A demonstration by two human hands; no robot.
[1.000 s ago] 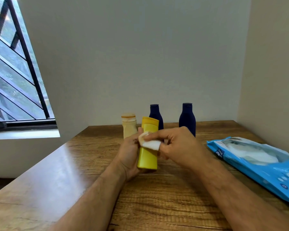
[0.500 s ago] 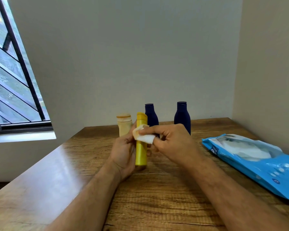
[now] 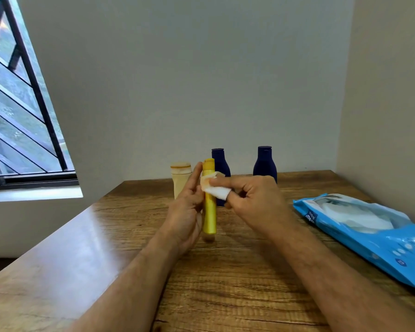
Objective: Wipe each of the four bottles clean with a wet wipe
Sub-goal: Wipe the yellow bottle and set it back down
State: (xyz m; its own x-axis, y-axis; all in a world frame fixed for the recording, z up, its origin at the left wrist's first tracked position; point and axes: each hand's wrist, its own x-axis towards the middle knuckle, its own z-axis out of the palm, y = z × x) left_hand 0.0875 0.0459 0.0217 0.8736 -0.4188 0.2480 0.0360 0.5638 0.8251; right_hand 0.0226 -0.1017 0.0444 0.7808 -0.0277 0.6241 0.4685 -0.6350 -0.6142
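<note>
The yellow bottle stands upright just above the table near its far edge, steadied by the left hand, while the right hand pinches the wet wipe against its upper right side, so strokes should run along its vertical axis.

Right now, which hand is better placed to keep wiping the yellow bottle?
Right hand: it already pinches the white wet wipe against the yellow plastic bottle, while the left hand steadies that bottle.
</note>
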